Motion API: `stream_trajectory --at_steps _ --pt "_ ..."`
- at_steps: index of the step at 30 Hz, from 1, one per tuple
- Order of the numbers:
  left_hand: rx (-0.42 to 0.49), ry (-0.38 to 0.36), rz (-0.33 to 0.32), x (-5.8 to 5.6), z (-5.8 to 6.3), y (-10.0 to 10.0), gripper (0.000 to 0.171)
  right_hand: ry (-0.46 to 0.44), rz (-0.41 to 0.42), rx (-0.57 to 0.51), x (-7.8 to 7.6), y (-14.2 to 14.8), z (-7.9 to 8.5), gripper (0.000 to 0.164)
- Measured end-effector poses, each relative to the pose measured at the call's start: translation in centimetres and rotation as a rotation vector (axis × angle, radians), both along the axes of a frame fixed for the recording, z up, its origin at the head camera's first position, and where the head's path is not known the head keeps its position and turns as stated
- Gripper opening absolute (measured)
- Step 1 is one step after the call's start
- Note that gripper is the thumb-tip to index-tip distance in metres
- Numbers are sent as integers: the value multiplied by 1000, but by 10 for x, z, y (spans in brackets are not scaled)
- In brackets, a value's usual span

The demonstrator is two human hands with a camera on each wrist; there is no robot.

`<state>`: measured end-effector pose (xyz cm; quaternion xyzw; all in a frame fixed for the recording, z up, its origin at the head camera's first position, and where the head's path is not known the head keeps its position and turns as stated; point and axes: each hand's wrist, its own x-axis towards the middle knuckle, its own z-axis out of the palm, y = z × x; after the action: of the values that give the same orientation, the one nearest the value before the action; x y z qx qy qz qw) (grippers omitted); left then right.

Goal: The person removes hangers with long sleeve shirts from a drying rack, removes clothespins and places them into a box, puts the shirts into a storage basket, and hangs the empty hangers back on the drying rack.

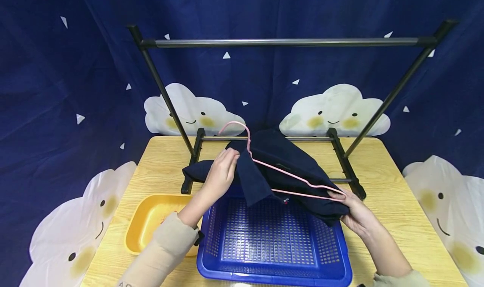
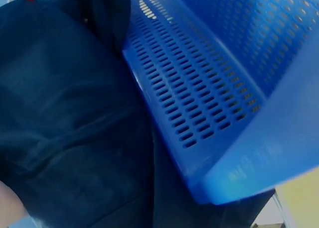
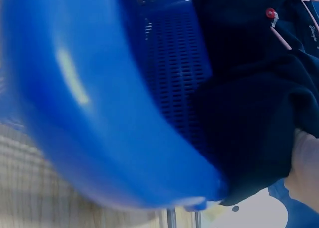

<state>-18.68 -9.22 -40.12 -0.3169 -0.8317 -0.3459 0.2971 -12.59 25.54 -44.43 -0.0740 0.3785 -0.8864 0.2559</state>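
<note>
A dark navy shirt (image 1: 291,156) hangs over the back of a blue plastic basket (image 1: 274,274), with a small red-and-white mark near its opening. The pink hanger (image 1: 281,169) lies partly inside the shirt, its hook sticking up at the neck. At the collar, my left hand (image 1: 221,169) pinches the cloth beside the base of the hook. My right hand (image 1: 357,211) grips the hanger's right end together with the shirt fabric. In the left wrist view the shirt (image 2: 75,108) drapes beside the basket wall. The right wrist view shows the shirt (image 3: 249,133) bunched near my right hand (image 3: 304,168).
A black metal rack with a horizontal top bar (image 1: 283,43) stands behind on the wooden table (image 1: 393,182). To the basket's left sits a yellow tub (image 1: 141,224), partly covered by my left arm. Behind hangs a navy curtain (image 1: 264,9) with cloud shapes.
</note>
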Motion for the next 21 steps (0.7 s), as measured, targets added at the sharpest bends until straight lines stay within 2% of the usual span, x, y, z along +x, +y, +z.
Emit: stream_trajectory --at_steps 3,5,7,10,13,15,17,21 --pt "18 -16 22 0 0 2 6 2 -57 137 1 -8 -2 30" --pt "24 -25 21 1 1 3 6 14 -99 312 3 -16 -3 25" --pt "27 -31 16 1 1 5 8 63 -127 553 5 -24 -2 33" --pt "23 -40 19 1 1 8 13 214 -146 950 9 -37 -1 61" --pt "14 -44 33 1 1 10 15 465 -184 1260 14 -47 -3 66" --pt "9 -49 42 2 0 11 12 603 -220 1402 17 -52 -5 63" --pt "5 -54 47 2 0 12 10 683 -232 1511 20 -56 -8 63" --pt "4 -55 47 3 -1 13 8 697 -184 1636 23 -60 -9 71"
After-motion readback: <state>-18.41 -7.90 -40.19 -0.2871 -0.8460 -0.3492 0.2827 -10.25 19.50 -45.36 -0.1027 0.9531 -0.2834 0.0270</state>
